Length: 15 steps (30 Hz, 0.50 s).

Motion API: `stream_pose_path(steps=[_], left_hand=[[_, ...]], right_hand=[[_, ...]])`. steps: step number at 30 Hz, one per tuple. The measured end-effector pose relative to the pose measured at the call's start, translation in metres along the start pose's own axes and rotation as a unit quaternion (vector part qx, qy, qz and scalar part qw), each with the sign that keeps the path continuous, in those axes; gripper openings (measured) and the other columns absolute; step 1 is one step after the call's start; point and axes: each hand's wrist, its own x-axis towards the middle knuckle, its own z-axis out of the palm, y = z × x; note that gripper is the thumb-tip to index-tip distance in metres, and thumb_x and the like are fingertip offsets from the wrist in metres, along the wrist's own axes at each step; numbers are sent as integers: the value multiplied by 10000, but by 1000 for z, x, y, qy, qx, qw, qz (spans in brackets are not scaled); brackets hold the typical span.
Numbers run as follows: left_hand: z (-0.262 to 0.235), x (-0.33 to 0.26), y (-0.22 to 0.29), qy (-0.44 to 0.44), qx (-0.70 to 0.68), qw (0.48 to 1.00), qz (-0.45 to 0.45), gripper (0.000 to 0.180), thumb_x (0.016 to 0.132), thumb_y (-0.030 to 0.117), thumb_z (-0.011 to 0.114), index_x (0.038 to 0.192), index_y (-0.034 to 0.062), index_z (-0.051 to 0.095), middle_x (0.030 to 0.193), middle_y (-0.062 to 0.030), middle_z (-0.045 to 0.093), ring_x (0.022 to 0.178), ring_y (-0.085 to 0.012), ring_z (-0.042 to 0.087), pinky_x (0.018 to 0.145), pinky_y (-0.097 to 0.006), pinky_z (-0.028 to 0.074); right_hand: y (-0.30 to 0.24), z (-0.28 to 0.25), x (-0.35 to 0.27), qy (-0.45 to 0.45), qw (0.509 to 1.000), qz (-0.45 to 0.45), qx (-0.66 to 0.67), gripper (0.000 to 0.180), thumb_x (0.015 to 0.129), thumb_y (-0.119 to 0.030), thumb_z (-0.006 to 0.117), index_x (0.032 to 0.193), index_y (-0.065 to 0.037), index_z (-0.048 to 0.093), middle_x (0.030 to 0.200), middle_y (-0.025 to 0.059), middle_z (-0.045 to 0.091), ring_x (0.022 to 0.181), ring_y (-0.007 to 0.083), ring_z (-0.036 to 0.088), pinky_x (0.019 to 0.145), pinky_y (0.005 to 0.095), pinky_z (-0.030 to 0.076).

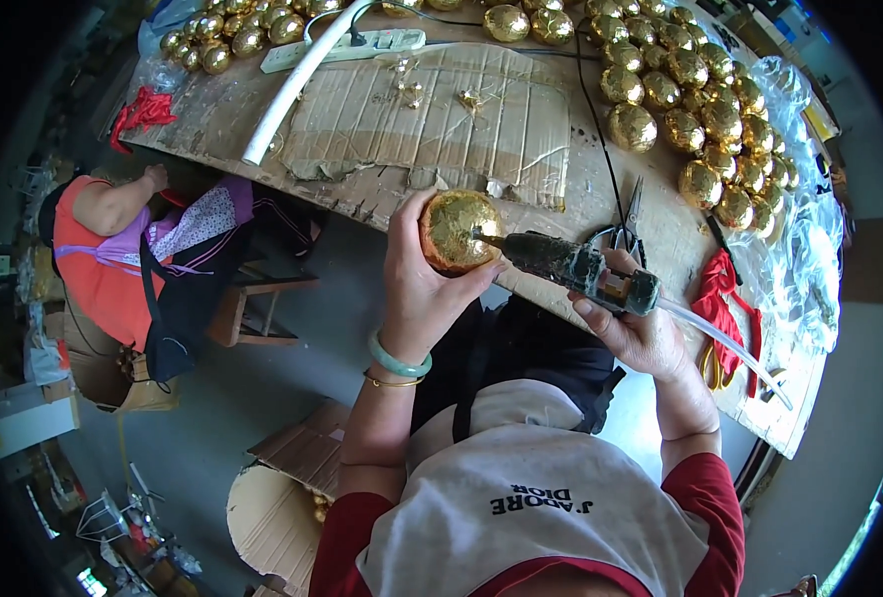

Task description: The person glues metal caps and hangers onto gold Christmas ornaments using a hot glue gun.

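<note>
My left hand [417, 274], with a green bangle on its wrist, is closed around a shiny gold ball [454, 221] just off the table's front edge. In my right hand [636, 328] is a dark, worn glue gun [551, 261]. Its nozzle points left and meets, or almost meets, the ball's right side. A long translucent glue stick [725, 343] sticks out of the gun's back end. Black-handled scissors [629, 227] lie on the table just beyond the gun.
Flattened cardboard [432, 119] covers the table's middle. Many gold balls [695, 95] crowd the far right, others [247, 35] the far left. A power strip [342, 50], a white tube [297, 85] and red cloth [720, 308] lie about. Another person [103, 259] sits at left.
</note>
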Motion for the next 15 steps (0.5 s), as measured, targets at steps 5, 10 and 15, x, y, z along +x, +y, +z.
stream_pose_path(steps=[5, 10, 15], left_hand=[[-1, -2, -2, 6, 5, 1000, -7, 793, 635, 164, 877, 1270, 0, 431, 1177, -136, 521, 1093, -242, 546, 959, -352, 447], [3, 3, -5, 2, -19, 1000, -14, 793, 633, 162, 875, 1270, -1, 431, 1188, -138, 522, 1093, -245, 548, 963, -351, 445], [2, 2, -13, -7, -21, 1000, -4, 793, 659, 92, 858, 1304, 10, 405, 1206, -104, 520, 1095, -174, 546, 958, -318, 466]], right_hand=[[-10, -2, 2, -14, 999, 41, -15, 545, 903, -167, 662, 1307, 75, 387, 968, 126, 653, 929, 160, 621, 810, 297, 485], [2, -4, 3, -3, 1000, -10, -24, 495, 900, -158, 665, 1277, 59, 430, 1011, 109, 624, 932, 155, 593, 810, 293, 472], [6, -2, 4, 11, 1000, -4, 10, 415, 895, -149, 672, 1209, 42, 479, 1031, 87, 596, 902, 145, 566, 785, 279, 465]])
